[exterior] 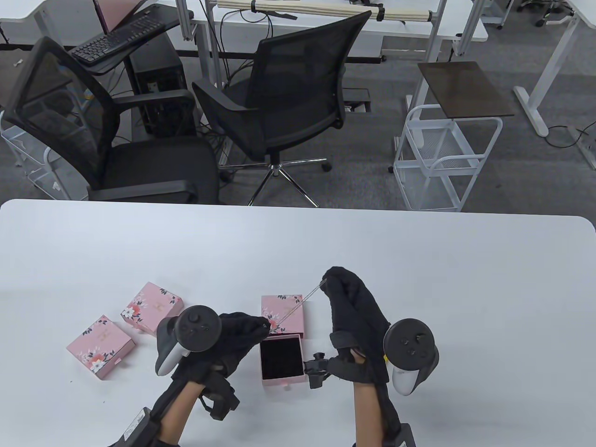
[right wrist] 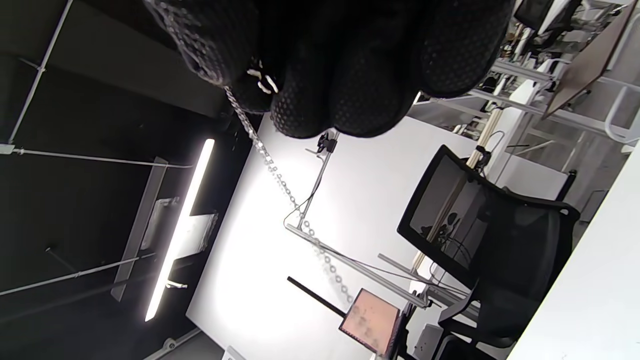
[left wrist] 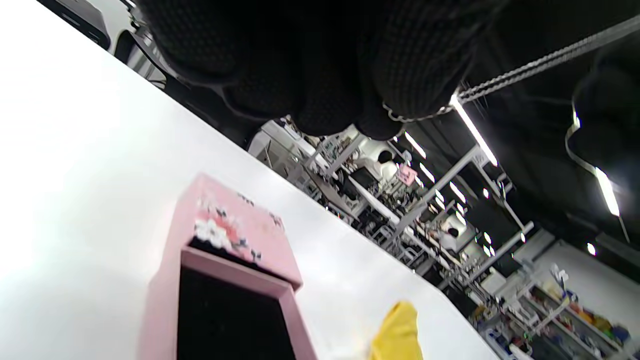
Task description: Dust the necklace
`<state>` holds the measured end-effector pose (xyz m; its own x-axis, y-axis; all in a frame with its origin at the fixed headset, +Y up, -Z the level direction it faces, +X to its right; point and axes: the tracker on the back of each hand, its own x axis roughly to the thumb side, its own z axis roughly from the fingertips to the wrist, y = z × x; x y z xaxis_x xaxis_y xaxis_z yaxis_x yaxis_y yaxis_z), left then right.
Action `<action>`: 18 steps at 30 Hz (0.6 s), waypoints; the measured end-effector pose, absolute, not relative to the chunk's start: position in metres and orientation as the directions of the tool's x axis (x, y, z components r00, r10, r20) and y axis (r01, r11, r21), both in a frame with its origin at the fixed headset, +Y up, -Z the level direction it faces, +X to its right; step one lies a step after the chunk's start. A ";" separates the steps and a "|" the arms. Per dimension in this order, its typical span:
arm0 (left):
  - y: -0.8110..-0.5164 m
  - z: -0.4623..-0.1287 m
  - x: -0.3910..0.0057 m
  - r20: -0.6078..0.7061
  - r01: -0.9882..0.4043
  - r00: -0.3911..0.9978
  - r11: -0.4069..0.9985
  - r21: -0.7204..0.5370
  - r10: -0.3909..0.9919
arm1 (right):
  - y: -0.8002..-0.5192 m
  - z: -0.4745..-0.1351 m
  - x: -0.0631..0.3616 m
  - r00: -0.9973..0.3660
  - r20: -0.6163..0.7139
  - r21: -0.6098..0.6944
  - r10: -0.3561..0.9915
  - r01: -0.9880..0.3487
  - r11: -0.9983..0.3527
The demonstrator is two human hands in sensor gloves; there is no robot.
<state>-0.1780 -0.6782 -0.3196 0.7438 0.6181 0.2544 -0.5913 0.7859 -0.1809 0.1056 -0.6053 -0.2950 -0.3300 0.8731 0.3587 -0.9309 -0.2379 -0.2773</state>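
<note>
Above the open pink box (exterior: 282, 363) near the front of the white table (exterior: 419, 260), the necklace (exterior: 298, 305) is stretched tight in the air between both gloved hands, so it's not touching the table at all. The left hand (exterior: 233, 335) pinches the lower end of the chain in its fingertips, and the right hand (exterior: 354, 302) grips the upper end, held a bit higher and further back. Off to the left there are two more closed pink floral boxes (exterior: 151, 308) just sitting flat.
</note>
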 end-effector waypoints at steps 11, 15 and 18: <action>-0.665 -0.317 -0.194 0.239 -0.701 0.661 0.699 -0.143 0.711 | -0.595 -0.286 0.070 -0.461 0.412 -0.212 0.786 -0.887 -0.409; -0.642 -0.305 -0.200 0.307 -0.827 0.508 0.555 -0.086 0.805 | -0.593 -0.284 0.066 -0.483 0.418 -0.206 0.769 -0.875 -0.437; -0.629 -0.294 -0.197 0.356 -0.868 0.449 0.495 -0.046 0.820 | -0.591 -0.282 0.062 -0.492 0.426 -0.181 0.759 -0.869 -0.461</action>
